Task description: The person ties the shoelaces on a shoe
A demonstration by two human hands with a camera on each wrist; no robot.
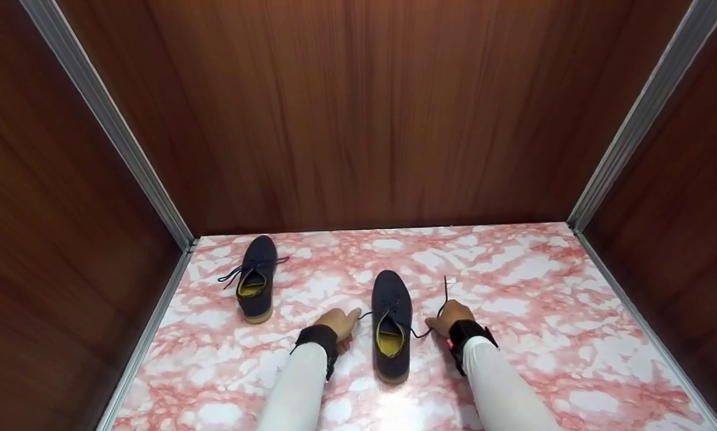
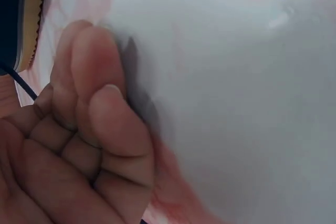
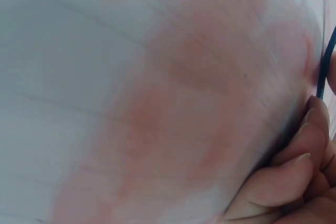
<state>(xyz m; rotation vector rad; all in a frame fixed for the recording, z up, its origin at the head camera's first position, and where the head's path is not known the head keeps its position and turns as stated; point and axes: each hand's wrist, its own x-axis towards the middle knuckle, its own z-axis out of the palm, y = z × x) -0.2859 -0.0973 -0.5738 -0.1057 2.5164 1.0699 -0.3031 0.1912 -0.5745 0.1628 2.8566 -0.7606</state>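
A brown wood-grain back wall [image 1: 358, 120] rises behind, with a left wall [image 1: 65, 239] and a right wall [image 1: 681, 209] of the same dark finish. Between them lies a pink-and-white marbled surface [image 1: 514, 371], glossy near the person. Grey metal strips run up both back corners, the left strip [image 1: 113, 126] and the right strip [image 1: 646, 108]. Two pale sleeves, the left sleeve [image 1: 295, 389] and the right sleeve [image 1: 505, 389], reach in from the bottom edge. Two dark shoes sit upright on the surface, toes toward the back wall: the near shoe [image 1: 394, 326] between the hands, the far shoe [image 1: 258, 278] off to the left and farther back, well apart from it. The left hand [image 1: 337, 323] is just beside the near shoe, low over the surface, fingers curled, pinching the left lace [image 1: 366, 314]; the exact point of contact is hidden by the fingers. The right hand [image 1: 451, 316], on the other side, pinches the right lace [image 1: 418, 336] between thumb and fingers, and the loose end sticks out beyond the hand toward the back. Each wrist wears a black band, the left band [image 1: 318, 336] and the right band [image 1: 467, 329]. Yellow lining shows inside both shoes. A tan sole [image 2: 31, 19] edges the near shoe. The far lace [image 1: 233, 276] trails out to either side of its shoe.
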